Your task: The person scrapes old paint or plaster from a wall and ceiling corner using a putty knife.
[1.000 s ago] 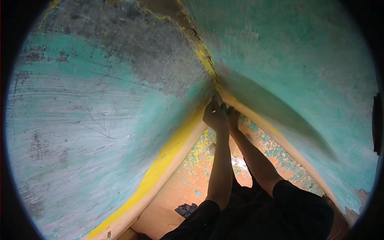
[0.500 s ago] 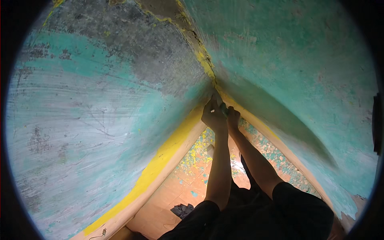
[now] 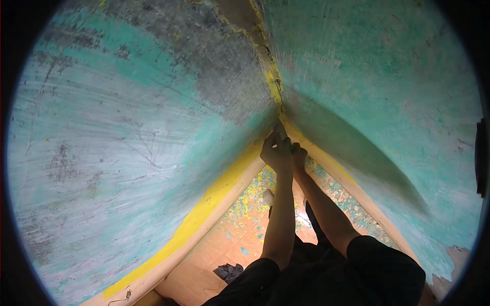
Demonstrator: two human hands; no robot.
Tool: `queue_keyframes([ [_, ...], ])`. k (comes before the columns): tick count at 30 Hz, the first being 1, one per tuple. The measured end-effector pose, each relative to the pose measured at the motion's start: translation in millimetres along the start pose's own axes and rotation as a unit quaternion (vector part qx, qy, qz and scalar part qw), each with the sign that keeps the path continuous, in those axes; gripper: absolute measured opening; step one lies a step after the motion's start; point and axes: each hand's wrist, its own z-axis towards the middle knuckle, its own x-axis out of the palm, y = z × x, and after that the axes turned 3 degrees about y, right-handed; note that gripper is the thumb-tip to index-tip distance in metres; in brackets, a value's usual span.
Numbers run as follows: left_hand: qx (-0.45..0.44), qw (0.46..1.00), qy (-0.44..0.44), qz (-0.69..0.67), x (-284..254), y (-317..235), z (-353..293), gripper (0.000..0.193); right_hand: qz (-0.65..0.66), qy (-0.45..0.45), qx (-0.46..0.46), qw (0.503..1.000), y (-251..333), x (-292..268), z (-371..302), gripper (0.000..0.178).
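Observation:
Both arms stretch ahead into the corner where two walls meet. My right hand [image 3: 300, 157] is closed round the green handle of a scraper [image 3: 282, 131], whose thin blade points up into the corner. Right beside it, my left hand [image 3: 275, 156] is bent with thumb and fingers curled at the blade, leaving a small gap between them. The blade's tip lies close to the corner seam [image 3: 279, 104], where yellow paint and a dark crack run. How the left fingers touch the blade is partly hidden.
The left wall [image 3: 127, 153] has worn turquoise, whitish and grey patches; the right wall [image 3: 367, 92] is green. A yellow band [image 3: 199, 211] edges the pale baseboard. Paint flakes [image 3: 244, 204] litter the tiled floor. Dark crumpled cloth [image 3: 228, 273] and a plug on a cord [image 3: 127, 295] lie low left.
The view has shifted slightly, so the corner seam sits further right and lower. The hands stay together at the corner with the scraper, and the right hand is now a little lower.

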Motion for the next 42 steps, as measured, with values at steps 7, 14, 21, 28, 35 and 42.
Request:
queue_keyframes([
  [7,0.058,0.997,-0.007,0.045,5,-9,2,0.024,-0.103,-0.001,-0.052,0.993,-11,-10,22,0.035],
  [14,0.035,0.999,0.012,0.033,5,-8,5,0.021,-0.151,0.038,-0.096,0.983,-21,-19,19,0.022],
  [21,0.043,0.997,0.018,0.061,-8,-18,10,0.021,-0.065,0.048,-0.085,0.993,-7,10,17,0.031],
  [28,0.057,0.996,0.029,0.056,-7,-24,13,0.026,-0.185,0.001,-0.074,0.98,7,2,11,0.035],
  [35,0.047,0.998,0.019,0.034,3,-33,16,0.027,-0.092,-0.013,-0.086,0.992,20,5,15,0.036],
  [42,0.072,0.997,0.002,0.003,10,-28,4,0.031,-0.055,-0.031,-0.061,0.996,20,-5,17,0.032],
])
